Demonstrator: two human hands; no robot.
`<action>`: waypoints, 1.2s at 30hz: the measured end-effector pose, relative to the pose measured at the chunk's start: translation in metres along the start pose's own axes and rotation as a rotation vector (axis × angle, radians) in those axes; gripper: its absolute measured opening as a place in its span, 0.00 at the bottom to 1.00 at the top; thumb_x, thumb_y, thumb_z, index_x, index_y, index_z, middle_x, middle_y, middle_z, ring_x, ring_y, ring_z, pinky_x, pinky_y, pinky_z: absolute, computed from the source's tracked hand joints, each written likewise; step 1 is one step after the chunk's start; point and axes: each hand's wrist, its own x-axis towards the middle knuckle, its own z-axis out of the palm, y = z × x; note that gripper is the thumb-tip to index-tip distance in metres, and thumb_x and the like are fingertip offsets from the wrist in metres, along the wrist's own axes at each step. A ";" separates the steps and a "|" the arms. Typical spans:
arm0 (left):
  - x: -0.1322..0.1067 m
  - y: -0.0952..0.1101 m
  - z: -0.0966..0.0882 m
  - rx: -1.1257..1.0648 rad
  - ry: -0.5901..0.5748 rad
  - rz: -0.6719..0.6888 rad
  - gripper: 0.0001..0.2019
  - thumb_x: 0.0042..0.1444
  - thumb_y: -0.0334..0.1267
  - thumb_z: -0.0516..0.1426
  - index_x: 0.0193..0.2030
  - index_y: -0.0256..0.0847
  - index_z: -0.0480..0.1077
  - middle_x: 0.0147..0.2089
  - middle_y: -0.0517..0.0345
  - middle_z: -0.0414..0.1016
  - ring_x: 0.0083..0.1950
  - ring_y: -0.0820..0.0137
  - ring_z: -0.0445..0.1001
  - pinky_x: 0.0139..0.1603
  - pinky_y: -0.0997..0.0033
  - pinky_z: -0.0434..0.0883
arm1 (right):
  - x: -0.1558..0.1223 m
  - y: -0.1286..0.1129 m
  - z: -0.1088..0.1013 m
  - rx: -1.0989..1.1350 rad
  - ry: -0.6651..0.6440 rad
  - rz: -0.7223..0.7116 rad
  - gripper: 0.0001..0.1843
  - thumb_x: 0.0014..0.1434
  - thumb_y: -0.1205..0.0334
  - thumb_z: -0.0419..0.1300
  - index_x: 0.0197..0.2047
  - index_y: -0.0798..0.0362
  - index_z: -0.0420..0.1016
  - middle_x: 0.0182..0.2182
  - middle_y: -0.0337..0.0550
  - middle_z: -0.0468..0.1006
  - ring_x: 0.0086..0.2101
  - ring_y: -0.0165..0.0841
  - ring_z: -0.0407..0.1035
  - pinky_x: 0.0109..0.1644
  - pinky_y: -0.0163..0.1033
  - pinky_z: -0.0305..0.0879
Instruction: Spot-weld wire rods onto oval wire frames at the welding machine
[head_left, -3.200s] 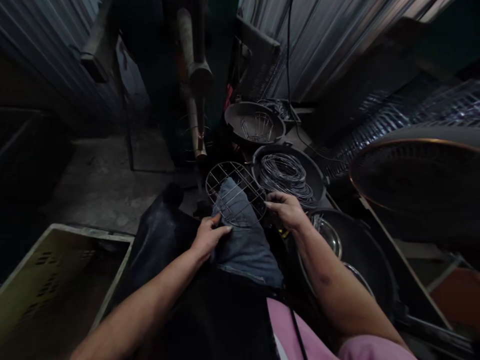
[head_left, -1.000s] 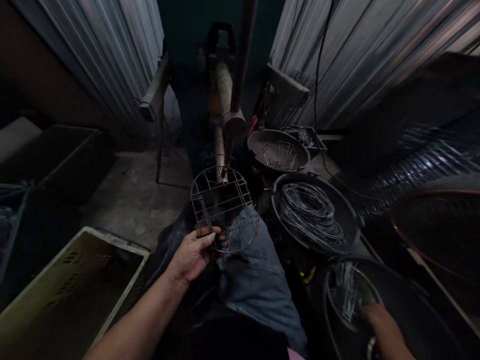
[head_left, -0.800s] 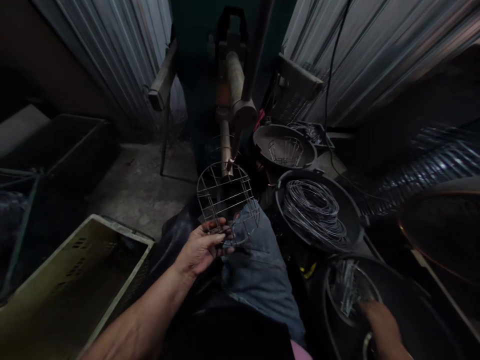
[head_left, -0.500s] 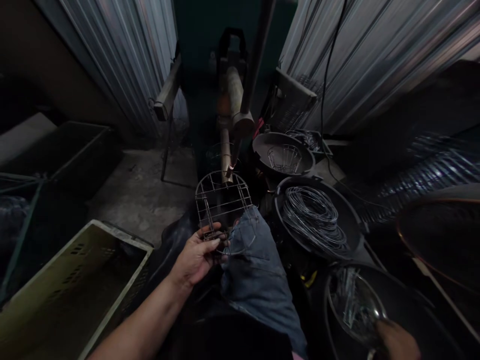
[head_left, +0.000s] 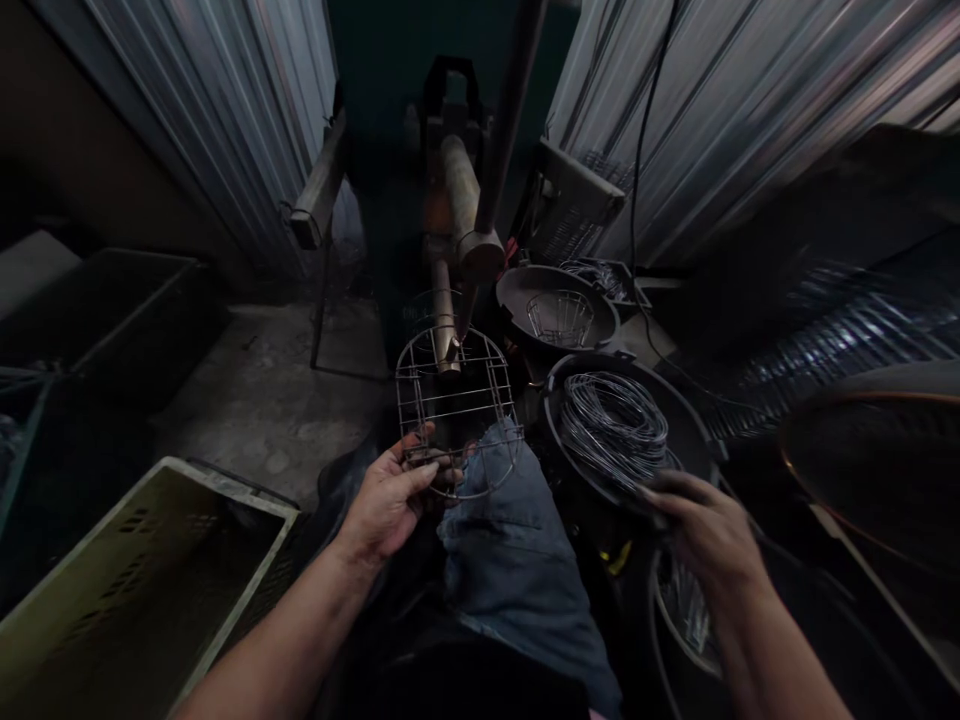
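Note:
My left hand (head_left: 386,498) is closed on the near edge of a wire basket frame (head_left: 469,409), thumb on top. The frame has a rounded rim and thin crossing bars, and it is held above my knee, just under the tip of a machine's metal rod (head_left: 448,352). Over the near rim of a black basin holding a coil of wire (head_left: 616,425), my right hand (head_left: 705,525) has its fingers pinched together. Whatever sits between those fingertips is too dark to make out. Below that wrist, a bowl of short wire pieces (head_left: 686,605) is partly covered by the forearm.
A black pan (head_left: 517,290) with a small wire basket (head_left: 561,318) stands behind the coil basin. At the lower left is a yellow plastic crate (head_left: 82,590). A thick slanted bar (head_left: 510,130) rises from the machine. Stacked wirework (head_left: 840,330) lies at the right.
My right hand has moved up and left from the bowl of wire pieces to above the basin's rim. My left hand keeps its hold on the wire basket frame, now slightly higher and further right.

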 end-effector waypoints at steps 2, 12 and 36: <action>0.003 0.002 0.001 0.005 0.004 0.012 0.28 0.41 0.26 0.62 0.52 0.41 0.63 0.35 0.53 0.76 0.35 0.60 0.76 0.29 0.60 0.73 | -0.005 -0.052 0.035 0.081 -0.293 -0.100 0.16 0.41 0.55 0.65 0.34 0.53 0.75 0.24 0.42 0.75 0.23 0.33 0.68 0.28 0.39 0.65; 0.016 0.013 0.006 -0.024 -0.019 0.041 0.27 0.40 0.26 0.63 0.50 0.39 0.66 0.38 0.51 0.77 0.35 0.65 0.76 0.38 0.65 0.72 | -0.019 -0.163 0.164 -0.432 -0.243 -0.922 0.11 0.55 0.64 0.55 0.40 0.52 0.75 0.32 0.44 0.76 0.33 0.33 0.68 0.39 0.36 0.62; 0.029 0.005 0.006 -0.033 -0.065 0.029 0.22 0.45 0.28 0.61 0.50 0.38 0.67 0.39 0.51 0.76 0.36 0.66 0.75 0.39 0.66 0.70 | 0.005 -0.154 0.174 -0.902 -0.318 -1.175 0.12 0.55 0.70 0.51 0.37 0.52 0.75 0.27 0.40 0.77 0.31 0.31 0.66 0.36 0.37 0.53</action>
